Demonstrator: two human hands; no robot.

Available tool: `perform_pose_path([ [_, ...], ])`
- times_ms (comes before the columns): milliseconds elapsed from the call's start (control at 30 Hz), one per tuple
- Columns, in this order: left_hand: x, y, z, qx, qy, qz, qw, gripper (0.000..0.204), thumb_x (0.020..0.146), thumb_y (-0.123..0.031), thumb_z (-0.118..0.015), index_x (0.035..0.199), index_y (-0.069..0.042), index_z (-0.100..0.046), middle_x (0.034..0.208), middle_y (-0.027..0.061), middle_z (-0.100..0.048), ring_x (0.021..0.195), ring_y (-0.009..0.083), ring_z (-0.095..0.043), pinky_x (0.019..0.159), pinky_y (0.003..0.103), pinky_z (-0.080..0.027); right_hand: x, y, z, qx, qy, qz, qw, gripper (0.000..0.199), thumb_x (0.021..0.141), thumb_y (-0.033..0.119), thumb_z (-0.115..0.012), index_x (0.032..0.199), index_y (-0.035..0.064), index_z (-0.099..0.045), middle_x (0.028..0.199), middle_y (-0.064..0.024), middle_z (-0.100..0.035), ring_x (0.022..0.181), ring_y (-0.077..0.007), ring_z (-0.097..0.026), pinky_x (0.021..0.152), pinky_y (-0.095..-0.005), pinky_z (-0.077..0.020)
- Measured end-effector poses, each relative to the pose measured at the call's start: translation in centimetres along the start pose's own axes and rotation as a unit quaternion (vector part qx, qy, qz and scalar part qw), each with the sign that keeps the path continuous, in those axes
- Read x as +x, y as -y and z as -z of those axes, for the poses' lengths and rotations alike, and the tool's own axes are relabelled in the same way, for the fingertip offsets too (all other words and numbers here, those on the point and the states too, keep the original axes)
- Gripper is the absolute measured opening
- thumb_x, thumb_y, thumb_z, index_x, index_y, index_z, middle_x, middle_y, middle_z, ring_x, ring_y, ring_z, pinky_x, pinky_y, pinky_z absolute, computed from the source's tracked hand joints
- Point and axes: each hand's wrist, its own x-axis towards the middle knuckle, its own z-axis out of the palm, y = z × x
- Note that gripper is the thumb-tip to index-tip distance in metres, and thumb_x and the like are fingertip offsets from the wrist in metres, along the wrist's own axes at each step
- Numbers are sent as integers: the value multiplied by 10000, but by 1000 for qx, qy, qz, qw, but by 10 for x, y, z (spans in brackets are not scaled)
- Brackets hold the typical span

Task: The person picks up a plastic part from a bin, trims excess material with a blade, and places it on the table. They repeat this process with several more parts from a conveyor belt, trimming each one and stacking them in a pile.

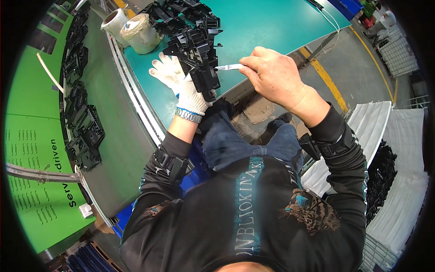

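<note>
black sweatshirt [213,217], nearest the camera; beyond it, the gloved left hand [187,94], some fingers spread, holds a black plastic part [205,75] over the green table [263,27]. the bare right hand [274,75] pinches a slim blade [229,67]; its tip, possibly touching the part, could slip under excess pressure and nick the left hand.

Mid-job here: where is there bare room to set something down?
Widest: the green tabletop, right of the black pile and beyond the right hand, short of the white cable. Also the grey-green belt, between the black parts along its left side and the pale rail. Crowded: the table's far-left corner, where two rolls stand beside the pile.
</note>
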Motion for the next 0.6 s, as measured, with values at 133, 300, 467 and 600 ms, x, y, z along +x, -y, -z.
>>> perform_pose_path([
  [133, 0, 0, 0, 2, 1, -3, 1000, 720, 726, -470, -614, 1328, -93, -493, 1354, 249, -409, 1263, 535, -289, 1014, 681, -139, 2, -2, 1, -2, 0, 12, 1000, 147, 877, 233, -647, 926, 111, -713, 795, -58, -597, 727, -264, -628, 624, -368, -509],
  [300, -1, -1, 0, 4, 2, -4, 1000, 738, 717, -479, -617, 1335, -96, -489, 1365, 253, -399, 1275, 544, -275, 1021, 691, -123, 2, -3, 2, -6, 8, 21, 1000, 141, 874, 225, -649, 925, 109, -711, 791, -60, -594, 734, -266, -627, 632, -370, -508],
  [467, 0, -2, -1, 11, 2, -7, 1000, 755, 708, -487, -621, 1341, -98, -485, 1377, 257, -390, 1287, 554, -262, 1029, 701, -108, 2, -5, 4, 1, 9, 28, 1000, 134, 864, 218, -662, 920, 106, -709, 788, -61, -592, 736, -267, -626, 633, -370, -507],
  [600, 2, 0, -1, 31, 0, -20, 999, 769, 701, -495, -624, 1347, -100, -482, 1385, 260, -383, 1296, 561, -252, 1036, 709, -96, 5, -8, 6, 12, 7, 52, 999, 126, 852, 209, -676, 911, 102, -707, 785, -63, -591, 734, -268, -622, 631, -375, -505],
])
